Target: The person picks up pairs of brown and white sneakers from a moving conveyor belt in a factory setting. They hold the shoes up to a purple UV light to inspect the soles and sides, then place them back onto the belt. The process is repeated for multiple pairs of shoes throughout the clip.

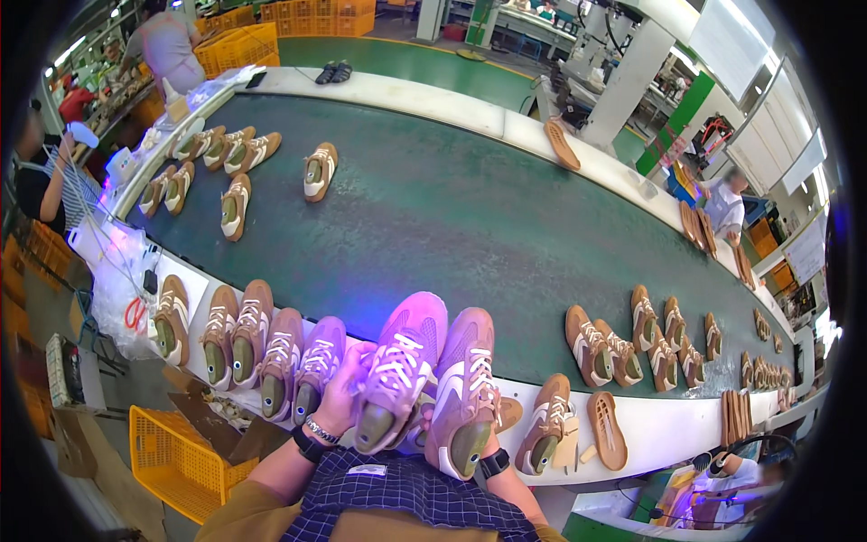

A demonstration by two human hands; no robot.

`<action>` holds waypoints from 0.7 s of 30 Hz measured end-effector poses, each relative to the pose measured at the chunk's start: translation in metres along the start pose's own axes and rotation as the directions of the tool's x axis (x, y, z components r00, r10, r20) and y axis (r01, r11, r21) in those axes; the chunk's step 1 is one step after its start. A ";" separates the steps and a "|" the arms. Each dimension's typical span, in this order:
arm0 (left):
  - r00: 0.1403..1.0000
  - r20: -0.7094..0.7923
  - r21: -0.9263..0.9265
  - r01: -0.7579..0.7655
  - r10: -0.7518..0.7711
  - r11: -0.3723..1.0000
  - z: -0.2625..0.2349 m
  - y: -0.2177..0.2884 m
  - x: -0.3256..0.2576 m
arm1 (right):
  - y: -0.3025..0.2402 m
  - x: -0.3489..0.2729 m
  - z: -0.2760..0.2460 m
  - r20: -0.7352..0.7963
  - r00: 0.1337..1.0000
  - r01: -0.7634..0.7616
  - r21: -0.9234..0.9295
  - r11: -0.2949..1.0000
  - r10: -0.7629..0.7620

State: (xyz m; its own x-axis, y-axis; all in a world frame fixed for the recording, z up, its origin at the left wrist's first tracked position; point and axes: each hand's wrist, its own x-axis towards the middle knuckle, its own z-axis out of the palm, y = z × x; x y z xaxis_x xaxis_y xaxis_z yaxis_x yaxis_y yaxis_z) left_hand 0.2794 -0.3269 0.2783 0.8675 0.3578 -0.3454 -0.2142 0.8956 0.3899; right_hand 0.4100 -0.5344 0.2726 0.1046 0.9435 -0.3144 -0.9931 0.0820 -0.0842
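Note:
Two tan sneakers with white laces are raised side by side in front of me, toes pointing away, each with an olive-green last in its opening. My left hand [340, 396] is closed on the left sneaker [397, 366], which is tinted by purple light. Mostly hidden behind the right sneaker [466, 384], my right hand [492, 441] grips it from below and the side. A row of similar sneakers [251, 330] stands on the white ledge at my left. Close by on the right are another sneaker [546, 420] and a brown sole [608, 429].
A green conveyor belt [415, 208] stretches ahead, with sneakers [244, 154] at far left and more sneakers [591, 343] at right. Yellow crate [181, 461] sits below left. Stacked soles [736, 415] rest on the ledge. A co-worker [725, 203] is across the belt.

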 end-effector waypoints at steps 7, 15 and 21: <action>0.936 0.163 -0.033 0.321 -0.312 0.946 0.006 -0.006 0.015 | 0.001 -0.005 0.024 -0.432 0.812 0.180 -0.453 0.873 -0.392; 0.945 0.165 -0.319 0.324 -0.284 0.891 0.029 -0.010 0.037 | -0.029 -0.009 0.052 -0.293 0.762 0.463 -0.378 0.802 -0.578; 1.000 -0.009 -0.274 0.006 -0.009 0.962 0.035 0.001 0.046 | -0.039 -0.023 0.068 -0.229 0.608 0.661 -0.384 0.644 -0.760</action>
State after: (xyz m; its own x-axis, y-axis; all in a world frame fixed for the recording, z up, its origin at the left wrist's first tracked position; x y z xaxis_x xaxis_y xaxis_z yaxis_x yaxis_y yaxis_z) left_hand 0.3349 -0.3187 0.2929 0.8654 0.3522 -0.3564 -0.3238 0.9359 0.1387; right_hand 0.4430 -0.5378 0.3473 0.8309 0.4374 -0.3439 -0.5502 0.5536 -0.6251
